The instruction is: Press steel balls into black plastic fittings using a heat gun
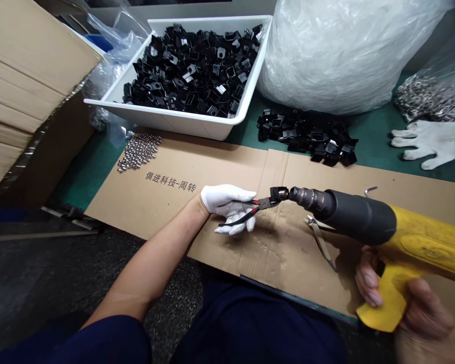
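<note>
A small black square part (279, 193) sits at the tip of black-handled pliers (246, 215), held up over the cardboard sheet (220, 169), right by the ribbed metal nose of a yellow air tool (360, 217). The left hand (227, 207), in a white cotton glove, has its fingers pressed together around the pliers' handles. The bare right hand (424, 323) curls its fingers around the tool's scuffed grip at the near right edge. A bent metal strip (320, 242) lies on the creased cardboard below the tool, with open cardboard to the left. Farther off, glossy black parts (307, 136) lie heaped on a green mat (371, 131), and more fill a white plastic tub (197, 126). Steel beads (138, 151) are scattered by the cardboard's far edge.
</note>
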### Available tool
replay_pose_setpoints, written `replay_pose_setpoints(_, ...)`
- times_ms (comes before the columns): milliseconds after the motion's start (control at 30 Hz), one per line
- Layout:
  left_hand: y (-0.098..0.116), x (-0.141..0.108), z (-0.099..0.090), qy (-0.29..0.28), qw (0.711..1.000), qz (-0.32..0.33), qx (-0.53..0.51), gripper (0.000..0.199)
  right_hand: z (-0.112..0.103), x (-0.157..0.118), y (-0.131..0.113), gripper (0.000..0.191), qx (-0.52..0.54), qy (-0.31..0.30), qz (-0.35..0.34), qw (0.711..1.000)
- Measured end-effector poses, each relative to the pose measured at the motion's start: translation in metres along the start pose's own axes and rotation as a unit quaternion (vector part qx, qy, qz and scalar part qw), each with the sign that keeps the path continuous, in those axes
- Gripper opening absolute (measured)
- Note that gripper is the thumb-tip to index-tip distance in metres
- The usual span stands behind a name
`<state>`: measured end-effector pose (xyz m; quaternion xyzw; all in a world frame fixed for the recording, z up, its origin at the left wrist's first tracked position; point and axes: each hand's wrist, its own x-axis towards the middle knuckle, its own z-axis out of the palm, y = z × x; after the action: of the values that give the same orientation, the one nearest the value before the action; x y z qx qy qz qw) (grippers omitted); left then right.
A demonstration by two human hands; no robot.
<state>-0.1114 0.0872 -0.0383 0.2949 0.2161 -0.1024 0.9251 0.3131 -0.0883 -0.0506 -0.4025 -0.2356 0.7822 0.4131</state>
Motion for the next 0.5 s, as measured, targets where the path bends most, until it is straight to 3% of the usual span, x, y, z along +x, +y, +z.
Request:
replay_pose_setpoints(167, -0.003, 0.002, -0.005, -0.012, 1.000, 0.011, -0.015, 0.072, 0.010, 0.006, 0.002, 0.056, -0.014, 0.017, -0.054, 0.998)
replay_pose_setpoints(300, -0.007, 0.001, -0.004, -0.029, 0.998, 0.050, -0.002, 0.070, 0.033, -0.001, -0.005, 0.054, -0.052, 0.057, -0.166, 0.983)
replay_pose_setpoints(367, -0.009, -0.001, -0.003, -0.009, 0.997, 0.072, 0.007, 0.070, 0.040, -0.015, -0.017, 0.054, -0.055, 0.084, -0.214, 0.972)
replay_pose_setpoints(433, -0.010, -0.003, -0.005, 0.018, 0.998, 0.067, 0.014, 0.070, 0.037, -0.034, -0.034, 0.052, -0.060, 0.154, -0.238, 0.957)
replay_pose_setpoints(500, -0.009, -0.005, -0.007, 0.060, 0.997, 0.047, 0.026, 0.066, 0.020, -0.055, -0.054, 0.051, -0.151, 0.265, -0.242, 0.921)
